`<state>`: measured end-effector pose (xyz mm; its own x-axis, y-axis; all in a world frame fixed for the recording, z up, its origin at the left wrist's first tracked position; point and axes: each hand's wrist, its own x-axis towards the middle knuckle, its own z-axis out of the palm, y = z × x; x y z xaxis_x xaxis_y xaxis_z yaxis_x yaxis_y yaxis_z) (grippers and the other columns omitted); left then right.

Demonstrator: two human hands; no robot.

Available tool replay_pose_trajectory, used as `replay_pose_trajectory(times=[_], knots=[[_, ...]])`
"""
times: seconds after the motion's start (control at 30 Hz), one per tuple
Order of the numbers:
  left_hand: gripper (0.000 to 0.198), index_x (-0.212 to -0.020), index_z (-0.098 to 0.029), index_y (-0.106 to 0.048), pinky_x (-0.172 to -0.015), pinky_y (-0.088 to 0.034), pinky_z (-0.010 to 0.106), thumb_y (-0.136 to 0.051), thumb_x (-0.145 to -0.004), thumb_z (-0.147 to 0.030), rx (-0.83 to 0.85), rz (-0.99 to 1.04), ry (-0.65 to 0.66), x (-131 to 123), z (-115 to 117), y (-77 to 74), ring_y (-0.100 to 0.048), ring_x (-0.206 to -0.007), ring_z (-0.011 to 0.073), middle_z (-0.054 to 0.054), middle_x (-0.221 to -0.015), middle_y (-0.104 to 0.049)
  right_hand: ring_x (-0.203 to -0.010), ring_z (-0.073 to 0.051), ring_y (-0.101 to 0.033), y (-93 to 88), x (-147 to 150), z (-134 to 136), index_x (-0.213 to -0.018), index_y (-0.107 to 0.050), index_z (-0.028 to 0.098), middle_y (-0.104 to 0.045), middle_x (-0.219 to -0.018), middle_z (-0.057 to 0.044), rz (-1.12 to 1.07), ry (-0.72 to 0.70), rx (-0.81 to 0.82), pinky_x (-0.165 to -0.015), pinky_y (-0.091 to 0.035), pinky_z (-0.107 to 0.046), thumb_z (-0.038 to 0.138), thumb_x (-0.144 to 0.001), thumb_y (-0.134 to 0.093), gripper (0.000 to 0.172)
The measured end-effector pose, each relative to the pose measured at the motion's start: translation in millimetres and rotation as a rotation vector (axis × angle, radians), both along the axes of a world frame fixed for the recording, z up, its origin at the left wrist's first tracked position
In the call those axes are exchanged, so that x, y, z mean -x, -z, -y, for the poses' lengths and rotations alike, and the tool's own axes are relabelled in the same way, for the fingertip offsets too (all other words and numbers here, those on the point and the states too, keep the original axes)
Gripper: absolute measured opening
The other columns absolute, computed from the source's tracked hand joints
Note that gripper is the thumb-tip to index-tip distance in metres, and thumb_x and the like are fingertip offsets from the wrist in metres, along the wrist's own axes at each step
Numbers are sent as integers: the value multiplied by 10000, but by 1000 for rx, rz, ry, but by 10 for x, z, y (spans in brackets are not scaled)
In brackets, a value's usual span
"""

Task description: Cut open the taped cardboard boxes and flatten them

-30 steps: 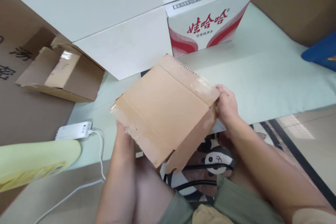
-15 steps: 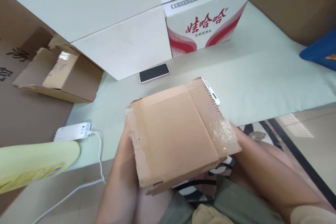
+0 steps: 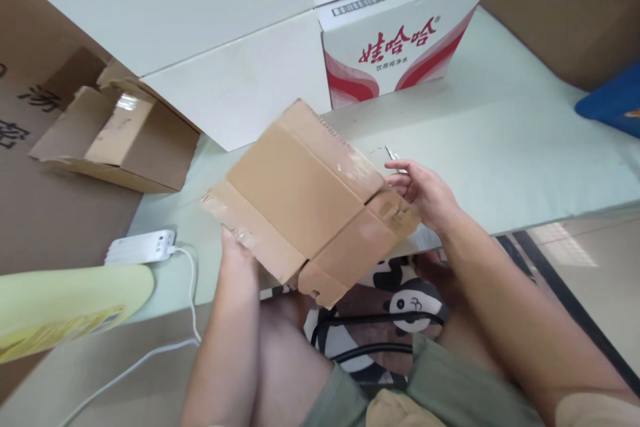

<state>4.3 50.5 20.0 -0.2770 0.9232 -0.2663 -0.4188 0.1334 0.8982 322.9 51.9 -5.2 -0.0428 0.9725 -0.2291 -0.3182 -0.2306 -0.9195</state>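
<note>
A small brown cardboard box (image 3: 300, 200) with old clear tape on its flaps is held tilted above my lap. My left hand (image 3: 239, 255) is under its lower left corner, fingers hidden behind the card. My right hand (image 3: 424, 192) grips the box's right corner, thumb and fingers curled against the flap edge. A white flat device (image 3: 394, 156) lies on the pale table just behind my right fingers.
A white carton with red print (image 3: 400, 33) and a large white box (image 3: 230, 87) stand at the back. An open brown carton (image 3: 120, 140) lies left, a white power strip (image 3: 143, 247) with cable below it, a yellow object (image 3: 65, 307) bottom left, a blue item (image 3: 613, 97) right.
The box was lowered and turned flat half a second ago, exposing a phone on the table; now it is raised and tilted again, hiding the phone, with a side face showing.
</note>
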Motion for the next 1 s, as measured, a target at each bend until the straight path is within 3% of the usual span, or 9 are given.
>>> replay_pose_trajectory(times=[0.1,0.17,0.33,0.43,0.53,0.63,0.77,0.9,1.0], knots=[[425,-1047,-233,-724,-728,-595,310,-529,-960,-601,6,25,-66,56,-62,-10,-742,-1012,254,28,-891,-800,-792,-187,-683,34,-56,11,-1021,-734,208,-757,-921,-40,84,-68,-85,-685,-520,-285,640,-643,-855,586],[403,-1068,-243,-718,-761,-601,302,-527,-959,-581,-7,35,-98,76,-89,4,-737,-1037,245,28,-893,-798,-791,-184,-650,52,-46,28,-989,-732,189,-732,-894,-32,174,-42,-140,-677,-493,-280,594,-648,-866,547],[452,-1005,-225,-724,-938,-616,365,-507,-906,-609,-68,82,-156,116,-93,96,-723,-1128,275,71,-956,-789,-715,-172,-553,17,14,41,-840,-700,198,-640,-766,1,475,199,-210,-650,-451,-297,503,-714,-777,338],[351,-975,-209,-725,-997,-609,401,-609,-880,-526,-24,98,-108,156,-77,151,-729,-1142,291,77,-973,-792,-759,-182,-581,8,25,41,-857,-683,213,-660,-813,-8,457,278,-225,-687,-480,-306,526,-702,-781,363],[198,-1002,-207,-722,-1040,-596,377,-713,-838,-318,-21,94,-87,191,-83,198,-742,-1131,267,61,-980,-801,-725,-175,-600,47,33,59,-1010,-654,248,-665,-846,-1,206,187,-186,-634,-490,-299,662,-685,-778,541],[200,-1046,-216,-722,-1047,-599,378,-723,-858,-284,-62,107,-85,200,-108,241,-748,-1125,256,60,-1029,-808,-594,-144,-545,106,45,96,-1045,-653,247,-645,-767,13,102,-4,-72,-495,-426,-266,692,-602,-846,657],[190,-1037,-214,-732,-1021,-616,387,-752,-848,-227,-54,119,-79,187,-139,294,-767,-1048,245,48,-1016,-812,-513,-102,-479,115,13,189,-947,-677,217,-630,-694,29,139,-81,-1,-408,-348,-226,618,-562,-914,604],[161,-1064,-201,-733,-1015,-617,408,-709,-910,-243,-30,197,-14,162,-158,316,-759,-1074,257,71,-1044,-804,-477,-85,-450,44,-75,366,-818,-654,203,-612,-648,35,106,-196,-17,-406,-342,-230,668,-469,-930,644],[167,-1088,-193,-723,-1014,-610,407,-654,-958,-273,-25,267,32,93,-181,295,-748,-1109,261,88,-1071,-795,-439,-90,-421,12,-37,506,-667,-580,202,-517,-506,46,179,-224,-20,-412,-353,-251,697,-554,-894,597]])
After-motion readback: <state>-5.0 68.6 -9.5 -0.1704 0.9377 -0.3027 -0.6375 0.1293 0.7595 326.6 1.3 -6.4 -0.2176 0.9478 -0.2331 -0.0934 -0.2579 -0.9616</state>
